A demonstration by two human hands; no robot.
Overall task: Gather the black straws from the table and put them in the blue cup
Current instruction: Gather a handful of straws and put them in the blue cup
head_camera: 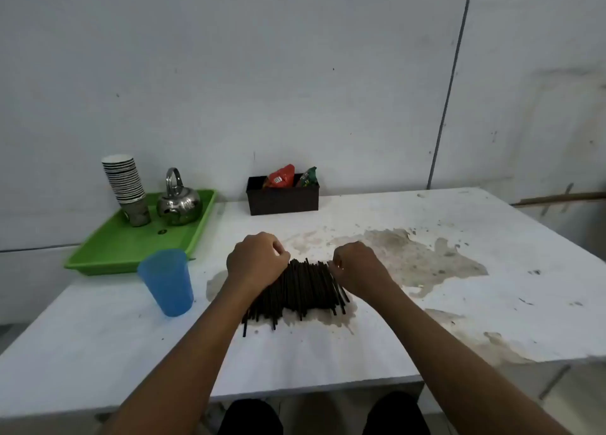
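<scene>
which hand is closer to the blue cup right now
Left. The left hand sits on the left edge of the black straws, just right of the blue cup; the right hand is across the pile, farther away.

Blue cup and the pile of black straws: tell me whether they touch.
Apart. The head view shows bare white table between the blue cup and the pile of black straws; the left hand rests on the pile's cup-side edge.

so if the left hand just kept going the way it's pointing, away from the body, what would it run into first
Probably the dark box with snack packets at the wall. The left hand rests on the black straws, aimed up the table, and the stretch between looks bare. Depth is hard to judge from one view.
</scene>
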